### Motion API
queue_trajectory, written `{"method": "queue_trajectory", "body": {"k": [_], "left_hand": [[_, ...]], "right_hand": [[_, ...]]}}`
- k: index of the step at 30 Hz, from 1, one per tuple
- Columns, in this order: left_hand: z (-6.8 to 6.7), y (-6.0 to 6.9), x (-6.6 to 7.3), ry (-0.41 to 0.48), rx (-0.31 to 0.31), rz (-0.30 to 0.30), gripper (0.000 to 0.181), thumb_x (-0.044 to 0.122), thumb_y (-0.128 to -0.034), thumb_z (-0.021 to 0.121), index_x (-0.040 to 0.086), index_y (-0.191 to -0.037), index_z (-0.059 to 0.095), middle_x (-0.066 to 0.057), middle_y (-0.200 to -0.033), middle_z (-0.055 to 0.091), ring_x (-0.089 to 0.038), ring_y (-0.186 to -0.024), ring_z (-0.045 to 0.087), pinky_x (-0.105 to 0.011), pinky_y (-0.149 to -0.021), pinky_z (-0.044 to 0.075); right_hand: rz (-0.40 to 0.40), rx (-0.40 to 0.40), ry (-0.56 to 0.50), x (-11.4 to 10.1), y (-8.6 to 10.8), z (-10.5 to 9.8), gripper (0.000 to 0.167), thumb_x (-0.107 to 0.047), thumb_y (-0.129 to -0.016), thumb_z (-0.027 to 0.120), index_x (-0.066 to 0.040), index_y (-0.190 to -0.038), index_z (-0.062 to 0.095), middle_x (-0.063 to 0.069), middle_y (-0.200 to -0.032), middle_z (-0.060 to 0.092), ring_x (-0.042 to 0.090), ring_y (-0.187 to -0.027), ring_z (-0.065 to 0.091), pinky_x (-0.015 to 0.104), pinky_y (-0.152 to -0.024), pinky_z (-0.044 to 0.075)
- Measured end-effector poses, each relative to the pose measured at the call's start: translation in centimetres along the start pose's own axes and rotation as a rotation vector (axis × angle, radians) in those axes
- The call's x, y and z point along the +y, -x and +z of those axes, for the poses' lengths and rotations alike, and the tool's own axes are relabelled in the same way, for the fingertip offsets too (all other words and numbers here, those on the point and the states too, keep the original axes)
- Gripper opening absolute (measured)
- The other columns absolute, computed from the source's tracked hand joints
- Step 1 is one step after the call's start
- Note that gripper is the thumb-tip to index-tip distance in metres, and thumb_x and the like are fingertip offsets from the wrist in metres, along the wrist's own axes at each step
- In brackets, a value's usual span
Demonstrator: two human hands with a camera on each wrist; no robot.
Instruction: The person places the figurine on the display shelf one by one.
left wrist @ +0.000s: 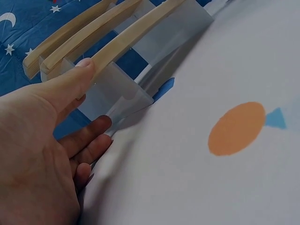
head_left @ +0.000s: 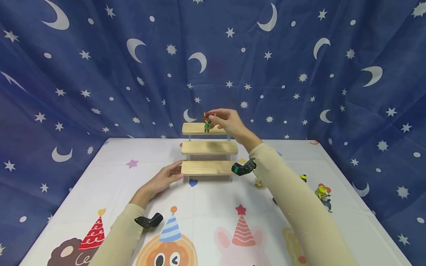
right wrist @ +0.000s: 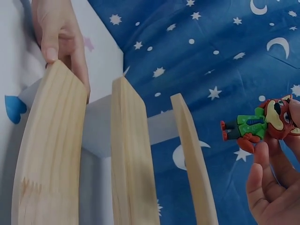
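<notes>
A three-tier stand with light wooden shelves [head_left: 209, 147] and clear side supports [left wrist: 117, 86] stands on the cloth. My left hand [head_left: 164, 180] holds the left end of its lowest shelf [right wrist: 51, 154], the thumb on the board's end and the fingers beside the clear support. In my right hand [head_left: 229, 120] is a fox figurine [right wrist: 255, 121] with a green top, pinched by its head between thumb and fingers. In the head view the fox figurine appears upright, in front of or over the left-middle of the top shelf [right wrist: 194, 159].
To the right lie a yellow figurine with red ears [head_left: 322, 191], a dark grey-blue one [head_left: 327, 204] and a small black-and-yellow piece [head_left: 303, 177]. Another small yellow figurine [head_left: 258, 182] is partly behind the right forearm. A blue starry curtain [head_left: 213, 66] hangs behind the stand.
</notes>
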State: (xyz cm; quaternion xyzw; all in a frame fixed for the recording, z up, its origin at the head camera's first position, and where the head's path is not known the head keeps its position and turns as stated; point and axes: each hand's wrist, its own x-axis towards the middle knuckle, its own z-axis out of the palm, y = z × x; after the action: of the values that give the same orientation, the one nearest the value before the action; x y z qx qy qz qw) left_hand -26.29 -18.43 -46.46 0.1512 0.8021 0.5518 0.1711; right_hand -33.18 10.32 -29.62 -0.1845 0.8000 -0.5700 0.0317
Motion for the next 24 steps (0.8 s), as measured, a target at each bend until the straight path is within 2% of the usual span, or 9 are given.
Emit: {"method": "queue_trajectory", "body": {"k": [6,11,18,24], "left_hand": [[-0.1,0.3,-0.1,0.001,0.003,-0.012,0.074,0.033,-0.1016,0.061,0.013,-0.162,0.024,-0.022,-0.161,0.037,-0.041,-0.146,0.040,-0.058,-0.121,0.033],[-0.2,0.2,-0.1,0.002,0.007,0.004,0.073,0.032,-0.1018,0.061,0.012,-0.162,0.024,-0.023,-0.160,0.039,-0.041,-0.145,0.041,-0.058,-0.121,0.033],[-0.1,-0.1,-0.1,-0.006,-0.005,0.019,0.072,0.032,-0.1023,0.060,0.013,-0.162,0.025,-0.022,-0.159,0.039,-0.040,-0.143,0.043,-0.057,-0.120,0.034],[0.0,-0.1,-0.2,-0.002,0.009,0.017,0.071,0.031,-0.1021,0.061,0.013,-0.162,0.026,-0.022,-0.158,0.041,-0.039,-0.142,0.045,-0.058,-0.120,0.035]], "right_hand": [[0.006,0.013,-0.025,0.1,-1.2,1.2,0.035,-0.025,-0.103,0.061,-0.010,-0.134,0.063,0.013,-0.131,0.067,0.017,-0.104,0.066,0.039,-0.093,0.054],[0.006,0.025,-0.036,-0.3,-2.1,1.8,0.034,-0.024,-0.103,0.061,-0.008,-0.133,0.064,0.014,-0.131,0.067,0.019,-0.106,0.066,0.039,-0.093,0.054],[0.034,0.032,-0.058,-0.7,-3.2,2.9,0.035,-0.025,-0.101,0.063,-0.009,-0.133,0.065,0.015,-0.130,0.068,0.022,-0.102,0.068,0.037,-0.089,0.054],[0.046,0.031,-0.067,-0.9,-3.8,3.9,0.036,-0.025,-0.101,0.064,-0.007,-0.133,0.065,0.017,-0.129,0.069,0.021,-0.099,0.067,0.039,-0.090,0.053]]}}
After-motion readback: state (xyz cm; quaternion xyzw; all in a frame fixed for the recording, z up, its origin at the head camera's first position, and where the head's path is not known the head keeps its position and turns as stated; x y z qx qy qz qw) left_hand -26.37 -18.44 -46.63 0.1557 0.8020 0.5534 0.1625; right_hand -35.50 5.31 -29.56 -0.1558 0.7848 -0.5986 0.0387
